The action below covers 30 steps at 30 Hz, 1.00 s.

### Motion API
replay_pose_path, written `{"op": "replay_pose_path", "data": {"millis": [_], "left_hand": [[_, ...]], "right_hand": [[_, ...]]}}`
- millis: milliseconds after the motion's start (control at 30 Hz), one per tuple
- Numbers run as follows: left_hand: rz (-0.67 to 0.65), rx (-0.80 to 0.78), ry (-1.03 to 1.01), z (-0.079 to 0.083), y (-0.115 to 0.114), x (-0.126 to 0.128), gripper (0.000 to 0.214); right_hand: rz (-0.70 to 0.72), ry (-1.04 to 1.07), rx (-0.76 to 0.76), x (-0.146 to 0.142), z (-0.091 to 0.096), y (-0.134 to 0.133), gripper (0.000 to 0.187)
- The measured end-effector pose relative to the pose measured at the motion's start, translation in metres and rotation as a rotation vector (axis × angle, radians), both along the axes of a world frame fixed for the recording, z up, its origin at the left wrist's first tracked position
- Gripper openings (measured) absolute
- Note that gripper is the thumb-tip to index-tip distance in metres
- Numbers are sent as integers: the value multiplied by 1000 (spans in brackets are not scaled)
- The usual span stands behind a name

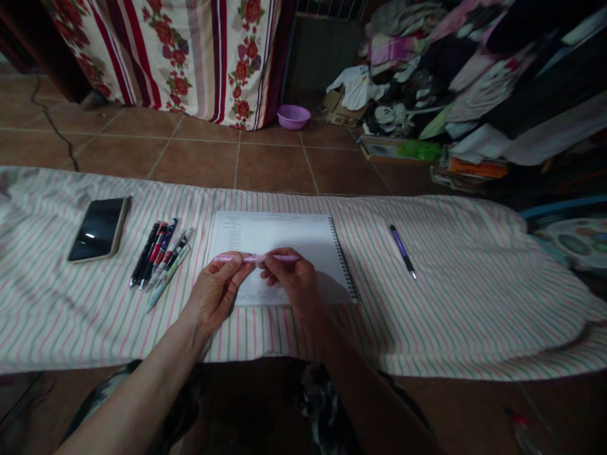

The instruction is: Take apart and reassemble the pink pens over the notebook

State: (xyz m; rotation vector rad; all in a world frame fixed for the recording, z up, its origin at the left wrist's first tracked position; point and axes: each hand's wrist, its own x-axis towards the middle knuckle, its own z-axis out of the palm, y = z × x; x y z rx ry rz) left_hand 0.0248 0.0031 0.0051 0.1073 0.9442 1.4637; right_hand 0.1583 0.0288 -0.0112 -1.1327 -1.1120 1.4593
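A pink pen (256,258) lies level in both my hands above a white spiral notebook (284,237). My left hand (215,292) pinches its left part and my right hand (291,278) pinches its right part, fingers closed on it. The notebook rests on a striped cloth (450,316) spread over the tiled floor.
Several pens (161,256) lie in a row left of the notebook, and a dark phone (98,229) lies further left. A purple pen (403,251) lies to the right. A purple bowl (293,116), a floral drape (190,50) and piled clothes (450,76) stand beyond.
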Motion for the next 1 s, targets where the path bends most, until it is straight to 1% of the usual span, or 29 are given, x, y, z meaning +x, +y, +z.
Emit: {"op": "replay_pose_path", "data": {"millis": [167,333,400,500,567,633,833,1000], "left_hand": [[23,-31,-2,1,1,1,18],[-30,24,5,1,0,0,17],[-65,18,73,0,-2,-2,14],[-170,35,207,-1,-5,-5,13],[-250,68,281,-1,-6,-6,15],[-297,81,339,-1,-7,-7,18],[-347,57,491,-1,-6,-6,26],[-383,90,665,-9,-6,-8,26]], "right_hand": [[-34,-20,-9,-4,0,2,24],[-81,-19,-34,-5,2,3,26],[-105,-20,-51,-5,3,2,28],[-132,-42,-68,-4,6,1,30],[-119,-66,-70,-4,7,1,31],[-104,-85,-67,-4,8,1,31],[-106,-91,-55,-3,9,2,31],[-74,-69,-39,-2,5,4,32]]}}
